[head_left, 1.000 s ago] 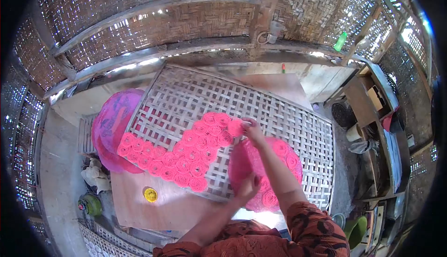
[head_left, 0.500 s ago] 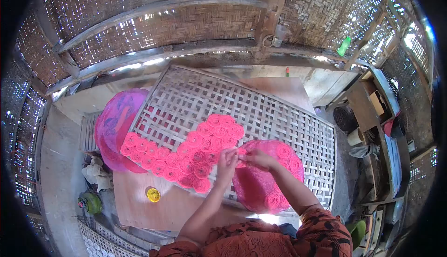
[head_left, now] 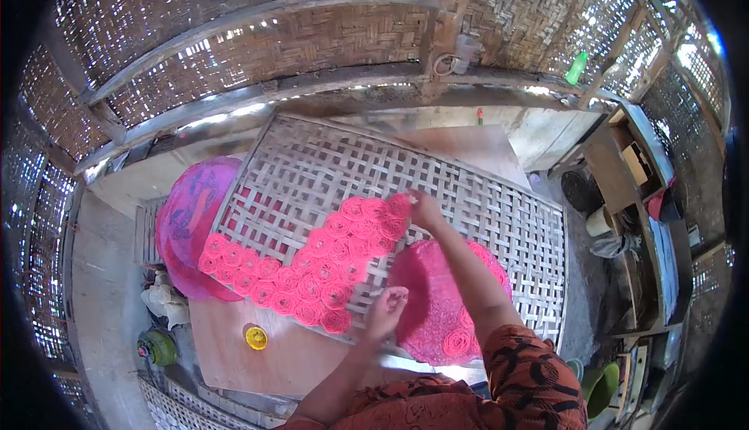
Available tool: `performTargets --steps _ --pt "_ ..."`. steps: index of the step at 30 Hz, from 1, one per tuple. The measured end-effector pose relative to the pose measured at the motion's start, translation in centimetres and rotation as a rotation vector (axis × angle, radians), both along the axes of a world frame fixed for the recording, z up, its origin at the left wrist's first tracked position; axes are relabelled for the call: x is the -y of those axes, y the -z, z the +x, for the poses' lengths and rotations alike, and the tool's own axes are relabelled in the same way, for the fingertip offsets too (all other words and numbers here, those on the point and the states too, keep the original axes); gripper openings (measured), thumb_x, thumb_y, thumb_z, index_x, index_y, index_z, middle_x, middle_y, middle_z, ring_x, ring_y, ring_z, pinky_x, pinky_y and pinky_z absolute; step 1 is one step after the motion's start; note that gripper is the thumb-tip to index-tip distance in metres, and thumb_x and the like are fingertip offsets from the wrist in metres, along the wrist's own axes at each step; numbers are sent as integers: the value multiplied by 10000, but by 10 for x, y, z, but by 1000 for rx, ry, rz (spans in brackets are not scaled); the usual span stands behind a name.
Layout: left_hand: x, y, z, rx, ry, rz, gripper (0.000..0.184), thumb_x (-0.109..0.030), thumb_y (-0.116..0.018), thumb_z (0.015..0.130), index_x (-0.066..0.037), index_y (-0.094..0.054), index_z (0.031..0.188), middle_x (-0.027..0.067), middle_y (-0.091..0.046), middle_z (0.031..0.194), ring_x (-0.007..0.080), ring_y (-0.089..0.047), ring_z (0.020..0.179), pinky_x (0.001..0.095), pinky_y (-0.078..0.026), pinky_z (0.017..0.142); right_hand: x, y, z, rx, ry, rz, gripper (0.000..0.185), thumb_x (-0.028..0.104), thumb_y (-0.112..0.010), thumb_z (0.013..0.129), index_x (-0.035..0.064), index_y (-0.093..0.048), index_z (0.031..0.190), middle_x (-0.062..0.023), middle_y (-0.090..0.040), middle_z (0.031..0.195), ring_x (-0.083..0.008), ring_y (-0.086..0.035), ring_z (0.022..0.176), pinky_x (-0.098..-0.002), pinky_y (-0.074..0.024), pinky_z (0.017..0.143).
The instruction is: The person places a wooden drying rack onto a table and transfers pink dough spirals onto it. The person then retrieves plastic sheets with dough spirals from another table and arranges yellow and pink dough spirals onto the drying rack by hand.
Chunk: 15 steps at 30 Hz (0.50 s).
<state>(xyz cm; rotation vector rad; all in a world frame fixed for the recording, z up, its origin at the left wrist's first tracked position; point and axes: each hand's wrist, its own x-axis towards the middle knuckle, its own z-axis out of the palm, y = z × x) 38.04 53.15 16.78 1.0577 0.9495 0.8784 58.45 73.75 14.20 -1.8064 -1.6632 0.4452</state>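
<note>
My right hand (head_left: 423,209) is at the upper right end of a patch of pink coiled rosettes (head_left: 324,268). Its fingers pinch the edge of a pink rosette (head_left: 399,205) there. Closer to my body, my left hand (head_left: 387,311) hangs over the woven bamboo rack (head_left: 328,149), fingers loosely curled and nothing visible in them. Between my forearms lies a round pink tray (head_left: 421,305), with several rosettes (head_left: 457,342) along its right side, partly hidden by my right arm.
Pink and purple round trays (head_left: 191,219) lean at the rack's left. A yellow round object (head_left: 256,338) sits on the wooden board (head_left: 296,364) beneath. To the right stands a wooden cabinet (head_left: 608,173); a green gas cylinder (head_left: 158,347) stands on the floor at left.
My hands were together over the pink tray and have parted. The right moved up and forward to the patch's corner; the left dropped back towards my body. The view shifted slightly.
</note>
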Motion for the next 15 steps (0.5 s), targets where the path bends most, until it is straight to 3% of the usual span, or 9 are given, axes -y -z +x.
performTargets --steps 2,4,6,7,8,10,11,13,15 --pt "6 -11 7 -159 110 23 194 -112 -563 905 -7 -546 1067 43 -600 1033 106 -566 948 258 -473 837 29 -22 37 -124 21 -57 238 86 -585 731 63 -655 957 -218 -612 1022 -356 -606 891 -383 -493 778" --pt "15 -7 23 -91 126 22 206 -132 -594 886 -7 -563 1048 56 -626 992 113 -585 938 266 -476 832 82 -80 65 -86 41 -256 222 178 -640 713 63 -655 902 -205 -612 979 -353 -597 904 -404 -481 796" --pt "20 -8 41 -378 427 157 248 -148 -634 852 -13 -567 1050 89 -634 983 176 -614 915 294 -483 814 110 -31 124 192 -102 -596 281 300 -711 675 74 -651 831 -186 -609 945 -346 -574 939 -428 -473 803" --pt "18 -30 52 -422 579 177 326 -140 -657 813 -24 -549 1097 136 -588 1058 265 -593 962 344 -472 846 135 -39 121 270 -113 -597 328 351 -730 647 75 -643 801 -176 -610 932 -347 -561 953 -425 -474 800" --pt "21 -26 64 -419 587 184 326 -140 -657 813 -24 -549 1097 136 -588 1058 265 -593 962 344 -472 846 147 -27 126 322 -152 -575 344 367 -740 640 75 -638 791 -171 -610 929 -348 -552 958 -418 -475 802" --pt "22 -3 94 -524 433 650 383 -142 -651 802 -32 -525 1146 151 -524 1116 311 -543 1023 384 -445 889 171 -4 136 428 -224 -525 378 398 -758 626 74 -628 770 -161 -611 921 -350 -535 969 -404 -476 807" --pt "15 7 106 -514 398 747 405 -165 -632 799 -38 -510 1163 161 -487 1180 337 -509 1045 416 -441 889 177 9 138 346 -158 -329 377 357 -748 651 65 -620 854 -146 -606 821 -350 -543 917 -428 -469 804" --pt "-2 13 129 -632 377 729 401 -181 -641 790 -37 -525 1146 156 -489 1179 334 -504 1052 419 -437 890 186 -10 129 334 -173 -78 329 274 -735 690 48 -629 904 -146 -601 724 -333 -574 805 -416 -482 746" --pt "-12 19 144 -753 342 709 398 -197 -651 781 -37 -540 1128 152 -490 1177 331 -499 1060 423 -434 892 191 -6 138 132 -14 -162 254 225 -684 730 18 -614 861 -161 -609 743 -319 -587 763 -395 -495 712"
